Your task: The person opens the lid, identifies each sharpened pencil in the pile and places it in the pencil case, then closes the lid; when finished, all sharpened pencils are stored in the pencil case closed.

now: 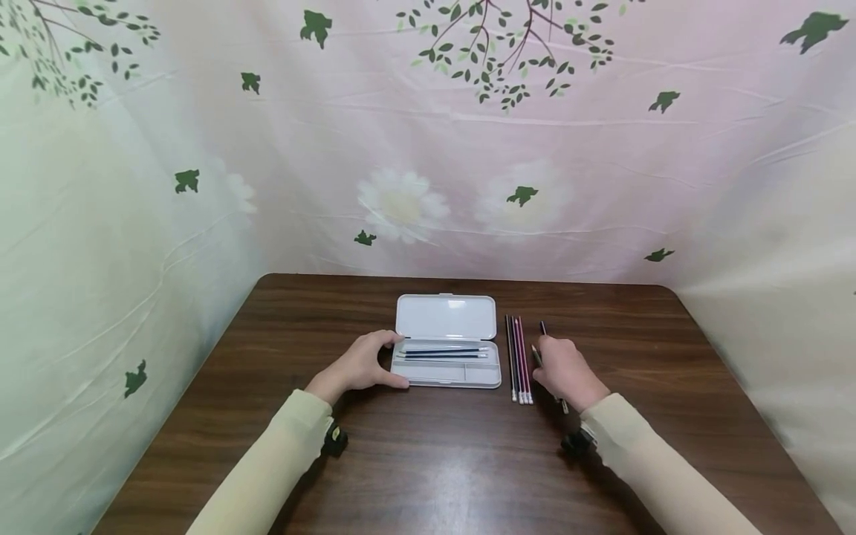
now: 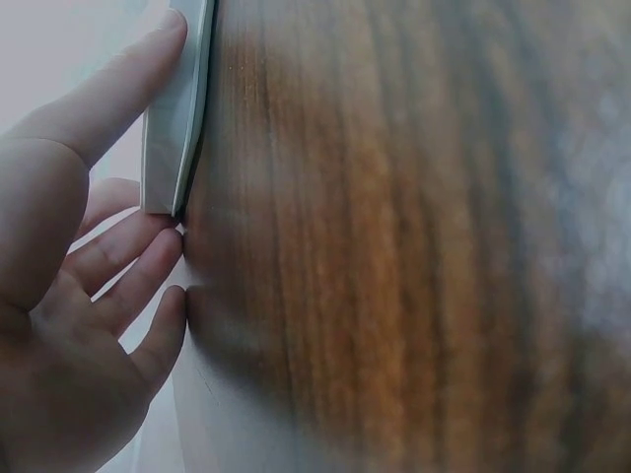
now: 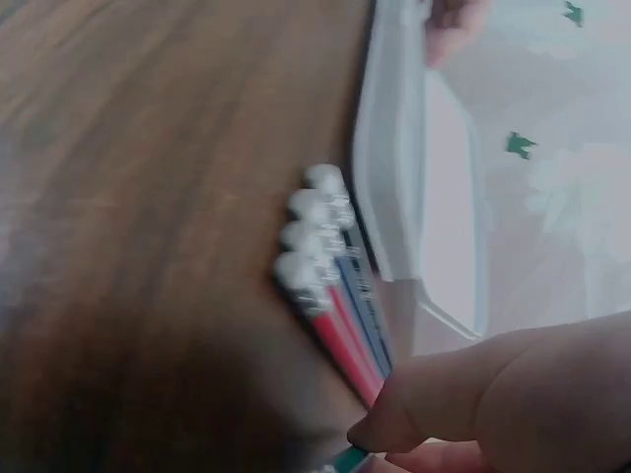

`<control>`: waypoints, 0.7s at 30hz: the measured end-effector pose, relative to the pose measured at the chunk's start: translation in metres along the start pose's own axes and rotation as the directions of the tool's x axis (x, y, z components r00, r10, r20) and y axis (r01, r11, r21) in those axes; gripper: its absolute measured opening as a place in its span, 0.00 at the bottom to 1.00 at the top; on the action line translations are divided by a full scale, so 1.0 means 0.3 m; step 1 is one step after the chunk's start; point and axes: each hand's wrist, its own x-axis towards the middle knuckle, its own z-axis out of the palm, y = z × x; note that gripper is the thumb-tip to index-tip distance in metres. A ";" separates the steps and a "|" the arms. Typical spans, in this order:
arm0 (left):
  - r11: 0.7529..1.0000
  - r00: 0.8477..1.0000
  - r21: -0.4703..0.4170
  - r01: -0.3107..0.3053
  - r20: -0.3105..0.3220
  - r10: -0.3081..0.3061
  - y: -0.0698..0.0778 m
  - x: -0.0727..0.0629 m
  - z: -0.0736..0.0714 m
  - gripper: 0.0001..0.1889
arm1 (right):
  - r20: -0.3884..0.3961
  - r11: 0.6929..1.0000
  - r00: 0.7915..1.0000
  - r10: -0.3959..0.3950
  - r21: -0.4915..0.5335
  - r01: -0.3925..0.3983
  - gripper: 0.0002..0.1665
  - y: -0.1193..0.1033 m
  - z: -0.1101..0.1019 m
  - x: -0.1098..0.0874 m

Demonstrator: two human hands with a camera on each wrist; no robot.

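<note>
A white pencil case (image 1: 446,385) lies with its lid (image 1: 446,316) folded back, dark blue pencils (image 1: 444,355) in its rear compartment. My left hand (image 1: 361,362) holds the case's left end, thumb at the front edge and fingers towards the back corner. To the right of the case, several dark and red pencils (image 1: 519,360) lie side by side, white eraser ends towards me. My right hand (image 1: 565,370) is just right of that row and pinches a pencil (image 3: 351,459), mostly hidden by the fingers. A dark pencil end (image 1: 543,327) shows beyond the hand.
The brown wood-grain table (image 1: 448,453) has rounded far corners. A printed cloth (image 1: 441,141) with leaves, birds and flowers hangs behind it and along both sides. The case's front compartments (image 1: 435,371) show a bare white floor.
</note>
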 end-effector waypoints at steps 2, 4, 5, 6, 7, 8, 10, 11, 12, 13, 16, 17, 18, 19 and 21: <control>1.000 1.000 -0.001 0.004 0.001 -0.004 0.001 -0.003 -0.001 0.49 | -0.024 1.000 1.000 -0.006 -0.007 0.006 0.08 -0.001 -0.017 -0.003; 1.000 1.000 -0.001 0.005 -0.001 -0.005 0.001 -0.004 -0.002 0.49 | -0.040 1.000 0.999 -0.014 0.003 0.014 0.08 -0.002 -0.036 -0.005; 1.000 1.000 -0.003 0.005 -0.005 -0.005 0.001 -0.004 -0.003 0.49 | -0.048 1.000 0.999 -0.023 0.011 0.024 0.07 -0.003 -0.045 -0.004; 1.000 1.000 -0.002 0.005 -0.009 -0.005 0.001 -0.005 -0.004 0.49 | -0.056 0.999 0.998 -0.039 0.018 0.040 0.05 -0.004 -0.053 -0.003; 1.000 1.000 -0.003 0.005 -0.012 -0.005 0.002 -0.006 -0.005 0.49 | -0.063 0.998 0.997 -0.053 0.023 0.055 0.03 -0.005 -0.059 -0.001; 1.000 1.000 -0.001 0.006 -0.013 -0.006 0.002 -0.006 -0.006 0.49 | -0.064 0.997 0.996 -0.065 0.031 0.067 0.01 -0.006 -0.064 0.001; 1.000 1.000 -0.003 0.003 -0.015 -0.003 0.002 -0.006 -0.006 0.48 | -0.072 0.995 0.993 -0.095 0.033 0.098 0.05 -0.008 -0.067 0.004; 1.000 1.000 -0.002 0.003 -0.014 -0.003 0.003 -0.007 -0.006 0.48 | -0.075 0.993 0.991 -0.111 0.035 0.114 0.08 -0.010 -0.066 0.005; 1.000 1.000 -0.001 0.003 -0.013 -0.003 0.003 -0.007 -0.005 0.48 | -0.078 0.991 0.989 -0.124 0.037 0.127 0.10 -0.011 -0.063 0.005; 1.000 1.000 -0.003 0.002 -0.010 -0.002 0.003 -0.007 -0.005 0.48 | -0.081 0.990 0.988 -0.134 0.038 0.138 0.11 -0.013 -0.060 0.005; 1.000 1.000 -0.007 0.002 -0.003 -0.002 0.004 -0.006 -0.003 0.48 | -0.093 0.982 0.980 -0.176 0.053 0.182 0.11 -0.021 -0.048 0.003; 1.000 1.000 -0.008 0.002 -0.002 -0.002 0.004 -0.006 -0.002 0.48 | -0.099 0.979 0.977 -0.187 0.058 0.194 0.11 -0.023 -0.043 0.003; 1.000 1.000 -0.010 -0.001 -0.002 0.001 0.003 -0.005 -0.001 0.48 | -0.105 0.976 0.974 -0.202 0.063 0.210 0.11 -0.027 -0.039 0.003; 1.000 1.000 -0.013 -0.001 -0.002 0.001 0.003 -0.005 -0.001 0.48 | -0.108 0.971 0.970 -0.220 0.069 0.228 0.11 -0.033 -0.036 0.003; 1.000 1.000 -0.015 -0.005 -0.005 0.005 0.002 -0.004 0.000 0.48 | -0.116 0.960 0.958 -0.264 0.070 0.273 0.11 -0.045 -0.029 0.006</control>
